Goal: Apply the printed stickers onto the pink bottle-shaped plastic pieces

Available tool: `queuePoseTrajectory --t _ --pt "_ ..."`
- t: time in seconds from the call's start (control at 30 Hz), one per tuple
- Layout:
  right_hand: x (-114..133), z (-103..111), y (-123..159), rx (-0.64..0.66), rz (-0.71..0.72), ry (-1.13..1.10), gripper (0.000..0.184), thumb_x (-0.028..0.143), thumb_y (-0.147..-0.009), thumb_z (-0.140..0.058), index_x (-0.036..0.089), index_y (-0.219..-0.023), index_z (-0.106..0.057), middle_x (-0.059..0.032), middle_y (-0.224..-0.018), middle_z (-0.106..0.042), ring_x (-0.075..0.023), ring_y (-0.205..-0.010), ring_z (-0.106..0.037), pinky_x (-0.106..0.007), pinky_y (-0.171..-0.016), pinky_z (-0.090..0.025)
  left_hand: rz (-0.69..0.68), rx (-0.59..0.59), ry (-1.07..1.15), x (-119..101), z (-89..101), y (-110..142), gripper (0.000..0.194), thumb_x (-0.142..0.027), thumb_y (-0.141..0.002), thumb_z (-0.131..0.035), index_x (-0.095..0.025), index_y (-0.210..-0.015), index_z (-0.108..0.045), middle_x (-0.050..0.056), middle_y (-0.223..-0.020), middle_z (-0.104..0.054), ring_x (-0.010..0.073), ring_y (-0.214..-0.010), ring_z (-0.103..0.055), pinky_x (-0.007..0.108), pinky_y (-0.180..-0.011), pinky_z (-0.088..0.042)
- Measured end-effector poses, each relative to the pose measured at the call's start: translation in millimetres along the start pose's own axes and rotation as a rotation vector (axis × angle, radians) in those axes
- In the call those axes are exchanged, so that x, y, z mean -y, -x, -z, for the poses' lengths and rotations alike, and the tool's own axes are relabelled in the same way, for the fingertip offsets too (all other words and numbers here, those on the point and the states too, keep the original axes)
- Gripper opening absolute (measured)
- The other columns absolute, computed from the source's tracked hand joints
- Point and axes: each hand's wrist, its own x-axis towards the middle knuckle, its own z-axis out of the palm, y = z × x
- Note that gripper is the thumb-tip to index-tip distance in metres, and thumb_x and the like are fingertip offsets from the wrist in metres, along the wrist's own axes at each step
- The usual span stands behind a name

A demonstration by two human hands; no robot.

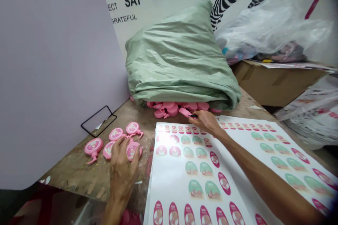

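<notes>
The left hand has its fingers apart over a labelled pink pump bottle on the counter, the right hand is pinched on some black object by an unlabelled one, and imo they're light, stiff, kinda slick, so grab the round body, not the skinny spout.

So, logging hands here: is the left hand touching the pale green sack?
No, the left hand is on a round pink plastic bottle.

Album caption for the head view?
Left hand on stickered pink pieces, right hand at a pile by a green sack.
</notes>
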Motion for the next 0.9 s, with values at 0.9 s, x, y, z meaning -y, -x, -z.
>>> queuePoseTrajectory --t 0.9 --pt "19.4 -75.1 103.3 -0.287 0.389 -0.096 0.015 0.025 -0.091 -0.051 0.018 -0.079 -0.058 -0.0044 -0.072 -0.062 -0.0189 -0.072 -0.051 -0.032 -0.069 -0.032 0.779 0.399 1.064 -52.9 -67.1 34.1 0.047 -0.046 -0.070 -0.077 -0.013 -0.101 -0.066 0.011 -0.098 -0.068 0.0184 -0.074 -0.069 0.025 -0.059 -0.058"
